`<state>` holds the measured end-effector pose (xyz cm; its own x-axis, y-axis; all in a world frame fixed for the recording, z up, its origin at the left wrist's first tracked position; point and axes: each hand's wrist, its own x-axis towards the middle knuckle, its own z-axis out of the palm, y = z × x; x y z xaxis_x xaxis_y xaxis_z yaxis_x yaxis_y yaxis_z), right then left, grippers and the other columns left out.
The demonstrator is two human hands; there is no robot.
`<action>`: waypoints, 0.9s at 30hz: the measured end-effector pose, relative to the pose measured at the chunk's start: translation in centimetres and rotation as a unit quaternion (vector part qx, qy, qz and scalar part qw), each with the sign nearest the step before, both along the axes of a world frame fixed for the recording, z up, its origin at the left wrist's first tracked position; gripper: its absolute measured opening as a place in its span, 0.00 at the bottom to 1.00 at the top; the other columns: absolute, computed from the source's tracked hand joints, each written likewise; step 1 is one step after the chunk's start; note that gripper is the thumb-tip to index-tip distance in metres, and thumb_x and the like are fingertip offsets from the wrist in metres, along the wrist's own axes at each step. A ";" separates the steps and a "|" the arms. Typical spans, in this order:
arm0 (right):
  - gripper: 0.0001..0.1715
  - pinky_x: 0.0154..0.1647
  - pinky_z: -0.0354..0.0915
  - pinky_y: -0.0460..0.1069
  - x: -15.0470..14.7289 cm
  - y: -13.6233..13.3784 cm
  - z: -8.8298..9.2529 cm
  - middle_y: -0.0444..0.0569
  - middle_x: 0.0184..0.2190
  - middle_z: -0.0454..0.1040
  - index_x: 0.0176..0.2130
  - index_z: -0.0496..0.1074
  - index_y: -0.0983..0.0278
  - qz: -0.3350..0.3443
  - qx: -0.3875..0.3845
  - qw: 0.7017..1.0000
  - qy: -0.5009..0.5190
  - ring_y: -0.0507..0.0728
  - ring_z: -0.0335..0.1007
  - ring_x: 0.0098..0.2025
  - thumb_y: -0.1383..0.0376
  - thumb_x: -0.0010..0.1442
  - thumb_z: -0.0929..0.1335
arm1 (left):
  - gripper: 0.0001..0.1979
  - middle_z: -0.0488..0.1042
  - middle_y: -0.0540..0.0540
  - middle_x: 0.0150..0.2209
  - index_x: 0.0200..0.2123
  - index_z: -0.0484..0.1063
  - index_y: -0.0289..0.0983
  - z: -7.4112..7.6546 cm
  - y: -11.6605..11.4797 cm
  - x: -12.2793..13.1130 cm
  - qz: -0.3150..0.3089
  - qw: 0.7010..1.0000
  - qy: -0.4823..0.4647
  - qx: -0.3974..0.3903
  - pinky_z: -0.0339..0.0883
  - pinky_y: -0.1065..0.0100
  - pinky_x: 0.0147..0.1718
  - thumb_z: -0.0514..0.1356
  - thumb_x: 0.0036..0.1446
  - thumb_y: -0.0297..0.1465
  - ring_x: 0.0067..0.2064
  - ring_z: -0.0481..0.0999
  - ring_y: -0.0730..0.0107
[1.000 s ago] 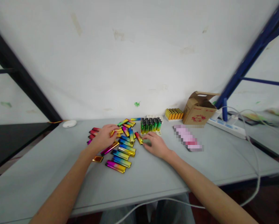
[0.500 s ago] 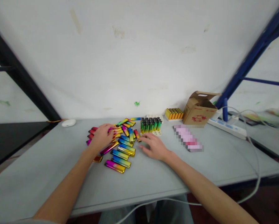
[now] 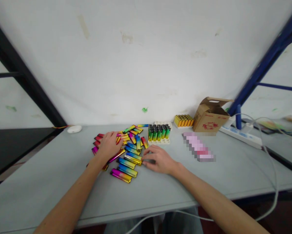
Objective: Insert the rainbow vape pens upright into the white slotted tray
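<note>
My left hand (image 3: pixel 110 144) lies over a pile of shiny lighters (image 3: pixel 130 136), palm down with its fingers stretched out and apart. Red and magenta lighters stick out around it; the ones beneath are hidden. My right hand (image 3: pixel 159 159) is at the right side of a row of lighters. Its thumb and fingers are curved and apart, the tips by the end of a blue-and-yellow lighter (image 3: pixel 133 158). Closest to me is a magenta-and-gold lighter (image 3: pixel 120 175). Green lighters (image 3: pixel 159 132) stand upright in a white tray (image 3: pixel 160 141) beyond my right hand.
Yellow lighters (image 3: pixel 184 121) stand in another tray near the wall. An open cardboard box (image 3: pixel 209 117) is to their right, beside a white power strip (image 3: pixel 241 135). A blurred pink object (image 3: pixel 198 146) lies before the box. A white oval object (image 3: pixel 74 129) sits at the back left.
My right hand has come down and nearer, from beside the red lighter to the end of the blue-and-yellow one. My left hand has shifted slightly right over the pile, its fingers lying flatter.
</note>
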<state>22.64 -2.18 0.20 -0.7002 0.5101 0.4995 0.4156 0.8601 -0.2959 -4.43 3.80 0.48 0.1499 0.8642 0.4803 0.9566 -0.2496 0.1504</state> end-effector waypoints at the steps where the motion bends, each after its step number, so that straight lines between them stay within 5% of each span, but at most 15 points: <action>1: 0.09 0.45 0.65 0.51 -0.1 -0.1 0.0 0.51 0.41 0.75 0.40 0.77 0.62 -0.003 -0.005 1.000 0.004 0.56 0.70 0.42 0.63 0.61 0.68 | 0.20 0.74 0.35 0.47 0.48 0.71 0.32 0.1 0.0 0.0 0.000 1.000 -0.006 -0.002 0.63 0.51 0.53 0.51 0.59 0.38 0.51 0.71 0.50; 10: 0.09 0.44 0.66 0.50 0.3 0.1 0.6 0.51 0.39 0.76 0.40 0.77 0.64 -0.031 -0.018 0.999 0.032 0.56 0.71 0.41 0.64 0.61 0.67 | 0.19 0.73 0.38 0.50 0.50 0.70 0.34 0.8 -0.9 2.6 -0.094 0.995 0.004 0.014 0.62 0.54 0.55 0.50 0.61 0.37 0.53 0.70 0.54; 17: 0.08 0.44 0.66 0.50 1.3 0.9 0.4 0.50 0.37 0.77 0.37 0.77 0.64 -0.056 -0.017 0.998 0.018 0.56 0.71 0.40 0.68 0.59 0.67 | 0.22 0.74 0.36 0.51 0.56 0.68 0.34 1.8 1.8 3.1 -0.003 0.997 0.054 -0.058 0.62 0.50 0.53 0.48 0.62 0.33 0.53 0.71 0.50; 22: 0.08 0.45 0.65 0.50 1.7 1.4 0.4 0.50 0.36 0.77 0.36 0.76 0.64 -0.080 -0.016 0.996 0.019 0.56 0.71 0.41 0.68 0.60 0.66 | 0.20 0.70 0.40 0.58 0.50 0.75 0.41 1.9 1.8 3.1 -0.029 0.988 0.111 -0.106 0.57 0.44 0.55 0.47 0.63 0.34 0.58 0.67 0.49; 27: 0.07 0.45 0.65 0.50 1.7 1.6 0.3 0.50 0.36 0.77 0.36 0.76 0.64 -0.086 -0.016 0.996 0.026 0.56 0.71 0.40 0.67 0.60 0.67 | 0.19 0.78 0.43 0.48 0.44 0.78 0.39 2.2 0.7 3.8 -0.035 0.991 0.091 -0.093 0.59 0.52 0.55 0.48 0.60 0.29 0.50 0.75 0.56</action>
<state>24.39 -0.58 0.55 -0.5749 0.6358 0.5150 0.5390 0.7678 -0.3463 -0.58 4.46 2.72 0.2812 0.9199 0.2734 0.9537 -0.2995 0.0266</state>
